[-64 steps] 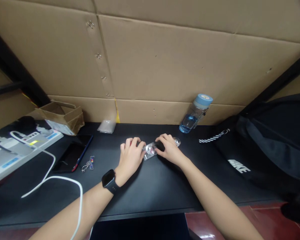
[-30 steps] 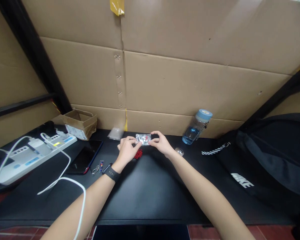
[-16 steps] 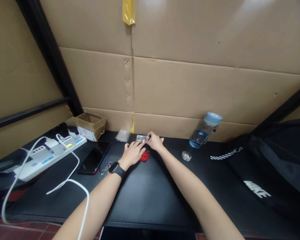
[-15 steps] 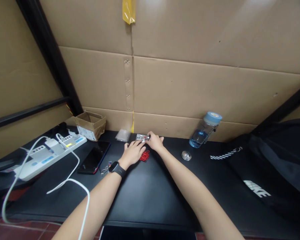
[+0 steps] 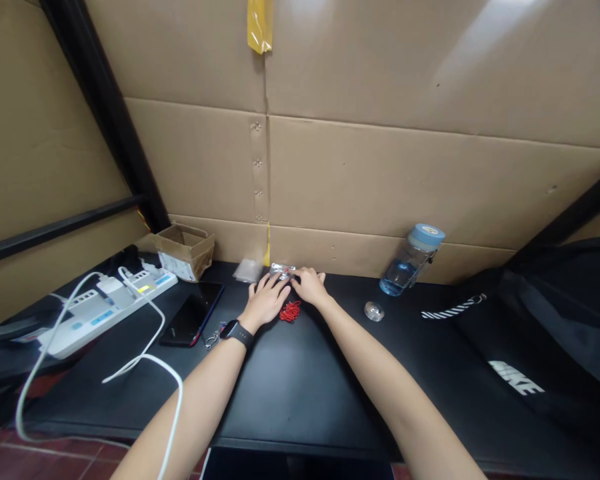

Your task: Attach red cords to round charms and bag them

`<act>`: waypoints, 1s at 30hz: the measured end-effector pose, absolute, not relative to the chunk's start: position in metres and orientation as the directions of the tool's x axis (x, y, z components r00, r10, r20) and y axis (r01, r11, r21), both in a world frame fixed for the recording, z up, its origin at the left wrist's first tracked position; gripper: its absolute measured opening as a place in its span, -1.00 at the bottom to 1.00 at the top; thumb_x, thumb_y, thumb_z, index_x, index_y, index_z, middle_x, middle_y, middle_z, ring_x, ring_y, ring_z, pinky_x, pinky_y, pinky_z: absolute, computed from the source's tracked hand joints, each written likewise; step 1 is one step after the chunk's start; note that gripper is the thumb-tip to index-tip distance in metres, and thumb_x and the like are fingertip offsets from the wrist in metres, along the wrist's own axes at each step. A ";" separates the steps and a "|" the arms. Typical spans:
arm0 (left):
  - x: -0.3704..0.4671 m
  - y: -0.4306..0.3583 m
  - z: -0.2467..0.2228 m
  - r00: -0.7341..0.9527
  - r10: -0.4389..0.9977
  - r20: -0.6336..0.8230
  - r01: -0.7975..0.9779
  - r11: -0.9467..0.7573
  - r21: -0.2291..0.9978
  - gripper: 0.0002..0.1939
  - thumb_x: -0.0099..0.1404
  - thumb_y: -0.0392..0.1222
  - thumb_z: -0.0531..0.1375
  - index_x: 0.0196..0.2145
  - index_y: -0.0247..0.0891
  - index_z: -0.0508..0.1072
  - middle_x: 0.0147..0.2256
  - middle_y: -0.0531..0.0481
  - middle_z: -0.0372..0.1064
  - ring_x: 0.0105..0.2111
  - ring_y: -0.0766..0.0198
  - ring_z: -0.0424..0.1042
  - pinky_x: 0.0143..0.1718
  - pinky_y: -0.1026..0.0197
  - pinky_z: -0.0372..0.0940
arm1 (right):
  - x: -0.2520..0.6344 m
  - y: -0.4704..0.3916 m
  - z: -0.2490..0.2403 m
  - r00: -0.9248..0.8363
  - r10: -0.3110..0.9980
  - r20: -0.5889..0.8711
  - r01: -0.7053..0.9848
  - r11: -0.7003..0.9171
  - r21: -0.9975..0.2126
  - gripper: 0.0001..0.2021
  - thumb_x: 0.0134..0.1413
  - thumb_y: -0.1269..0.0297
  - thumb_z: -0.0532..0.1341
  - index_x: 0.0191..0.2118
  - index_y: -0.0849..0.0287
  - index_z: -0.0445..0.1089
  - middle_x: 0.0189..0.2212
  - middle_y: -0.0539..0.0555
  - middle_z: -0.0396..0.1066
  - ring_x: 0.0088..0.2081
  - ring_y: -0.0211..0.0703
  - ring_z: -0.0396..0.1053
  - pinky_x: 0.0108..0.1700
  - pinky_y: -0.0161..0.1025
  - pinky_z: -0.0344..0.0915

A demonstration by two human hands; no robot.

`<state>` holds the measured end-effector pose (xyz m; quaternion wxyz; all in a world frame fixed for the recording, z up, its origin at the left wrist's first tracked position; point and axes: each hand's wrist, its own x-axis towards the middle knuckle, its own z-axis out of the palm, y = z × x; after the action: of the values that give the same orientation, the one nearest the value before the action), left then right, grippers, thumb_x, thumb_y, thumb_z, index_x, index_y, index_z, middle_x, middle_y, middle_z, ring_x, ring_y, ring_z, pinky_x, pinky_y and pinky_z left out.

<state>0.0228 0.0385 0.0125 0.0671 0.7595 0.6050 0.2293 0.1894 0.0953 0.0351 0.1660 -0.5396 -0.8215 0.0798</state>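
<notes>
Both hands rest on the black tabletop (image 5: 290, 393) close to the cardboard wall (image 5: 380, 167) at its far edge. The left hand (image 5: 266, 301), with a black smartwatch (image 5: 236, 331) on its wrist, lies palm down with fingers spread, its fingertips touching a small clear plastic packet (image 5: 281, 270) that lies flat on the tabletop. The right hand (image 5: 310, 287) lies just beside the left, fingers loosely extended toward the same packet and touching its right end; whether either hand actually pinches the packet cannot be told, as the fingers cover its near edge. The packet sits at the fingertips of both hands, between them and the wall. A small red cord bundle (image 5: 291, 311) lies on the tabletop just below the gap between the two hands, touching neither clearly. A second clear bag (image 5: 247, 269) lies just left of the packet. Further left are a dark phone (image 5: 193, 323), a keyring (image 5: 215, 339), a white power strip (image 5: 105, 312) with a white cable (image 5: 145, 360), and a small open cardboard box (image 5: 185, 251). To the right stand a small clear dome-shaped object (image 5: 374, 311), a blue-capped water bottle (image 5: 410, 261) and a black bag (image 5: 540, 333).
</notes>
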 end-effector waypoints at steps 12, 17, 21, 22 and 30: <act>-0.044 0.053 0.037 -0.263 0.884 0.387 0.826 -0.002 0.564 -0.64 0.39 -0.08 0.14 0.12 -0.09 0.36 0.00 -0.08 0.54 0.08 0.01 0.42 0.06 0.01 0.15 | 0.341 0.036 0.051 -0.451 0.816 0.361 0.688 0.576 -0.442 -0.66 0.24 0.22 0.21 0.10 0.06 0.47 0.28 0.22 0.31 0.25 0.10 0.34 0.27 0.12 0.25; -0.058 0.057 0.032 -0.258 0.919 0.298 0.803 0.033 0.595 -0.64 0.39 -0.06 0.15 0.13 0.00 0.37 -0.05 0.01 0.59 0.06 0.04 0.47 0.09 -0.01 0.12 | 0.397 0.032 0.047 -0.268 0.856 0.442 0.752 0.472 -0.460 -0.70 0.25 0.11 0.20 0.01 0.07 0.52 0.21 0.22 0.39 0.21 0.12 0.38 0.25 0.10 0.29; -0.063 0.057 0.034 -0.286 0.910 0.299 0.803 0.057 0.593 -0.58 0.36 -0.08 0.18 0.16 -0.01 0.36 -0.08 0.00 0.61 0.07 0.04 0.48 0.10 -0.01 0.11 | 0.415 0.035 0.048 -0.221 0.856 0.467 0.787 0.440 -0.433 -0.68 0.24 0.08 0.21 0.03 0.05 0.50 0.19 0.19 0.41 0.22 0.09 0.37 0.28 0.08 0.27; -0.064 0.057 0.034 -0.286 0.909 0.302 0.803 0.056 0.593 -0.56 0.35 -0.11 0.19 0.17 0.00 0.35 -0.09 0.01 0.62 0.08 0.05 0.48 0.10 0.00 0.11 | 0.416 0.035 0.048 -0.225 0.858 0.462 0.791 0.438 -0.428 -0.67 0.24 0.07 0.21 0.03 0.05 0.50 0.19 0.18 0.41 0.22 0.10 0.38 0.28 0.09 0.27; -0.060 0.059 0.030 -0.402 0.855 0.329 0.774 0.125 0.621 -0.60 0.29 -0.06 0.24 0.09 -0.01 0.42 -0.18 -0.01 0.64 0.03 -0.02 0.51 0.09 -0.03 0.10 | 0.414 0.033 0.047 -0.278 0.867 0.414 0.796 0.449 -0.405 -0.67 0.24 0.08 0.22 0.04 0.06 0.48 0.19 0.20 0.40 0.20 0.14 0.38 0.27 0.14 0.27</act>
<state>-0.0599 0.0591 0.0305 0.0538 0.5443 0.7481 0.3758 0.4144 0.0328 0.0467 0.2984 -0.5214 -0.7973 0.0589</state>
